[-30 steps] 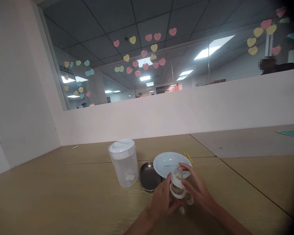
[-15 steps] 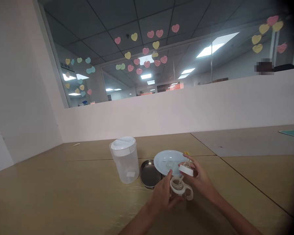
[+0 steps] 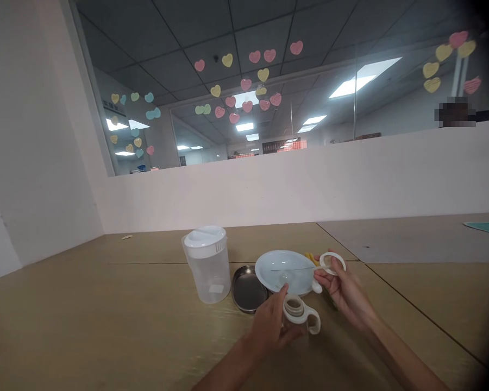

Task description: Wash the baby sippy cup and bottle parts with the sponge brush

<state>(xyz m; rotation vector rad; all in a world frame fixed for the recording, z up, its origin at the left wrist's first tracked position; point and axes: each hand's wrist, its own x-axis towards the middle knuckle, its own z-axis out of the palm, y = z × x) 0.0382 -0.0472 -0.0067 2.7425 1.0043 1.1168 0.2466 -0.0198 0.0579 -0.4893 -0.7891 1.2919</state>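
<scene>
My left hand (image 3: 268,320) is wrapped around a baby bottle (image 3: 294,314) with a looped side handle, standing roughly upright with its mouth uncovered. To the right, my right hand (image 3: 348,293) grips the bottle's white collar ring (image 3: 333,264), tipped so that its round opening shows; a thin straw seems to stick out leftward from it over the basin. The nipple part is hard to make out. Just behind both hands lies a pale blue oval basin (image 3: 264,271), with a clear rounded object (image 3: 285,279) inside.
Left of the basin are a shallow round metal tray (image 3: 249,290) and a translucent lidded pitcher (image 3: 209,266). Something yellow (image 3: 309,258) shows behind the basin. A teal mat (image 3: 487,226) lies far right. A low wall with a window closes off the table's back; a person is beyond it.
My right hand has moved right, away from the bottle mouth, turning the collar over and drawing the straw out of the bottle. My left hand and the bottle have barely moved.
</scene>
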